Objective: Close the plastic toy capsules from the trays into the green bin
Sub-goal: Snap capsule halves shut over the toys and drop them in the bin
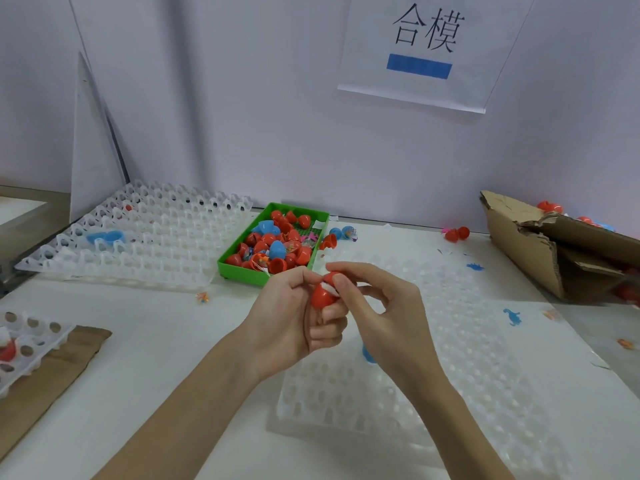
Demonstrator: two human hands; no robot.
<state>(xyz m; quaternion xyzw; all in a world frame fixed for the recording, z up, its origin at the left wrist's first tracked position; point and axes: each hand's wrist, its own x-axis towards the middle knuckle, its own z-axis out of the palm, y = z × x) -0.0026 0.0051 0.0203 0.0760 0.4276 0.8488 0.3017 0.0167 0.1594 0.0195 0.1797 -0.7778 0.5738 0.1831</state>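
Observation:
My left hand [294, 317] grips a red capsule [323, 295] with a bit of white paper showing at its seam. My right hand [377, 306] pinches the top of the same capsule from the right, thumb and forefinger curled over it. Both hands hover above the near edge of a clear tray [433, 358]. The green bin [242, 268] lies just behind the hands, holding several red and blue capsules. A blue piece [367, 355] peeks out under my right wrist on the tray.
A second clear tray [145, 237] lies at the back left with a blue capsule [107, 237] in it. A torn cardboard box [554, 247] stands at the right. A small tray [27, 341] with a red capsule sits at the left edge. Loose capsules [457, 233] and toy bits are scattered behind.

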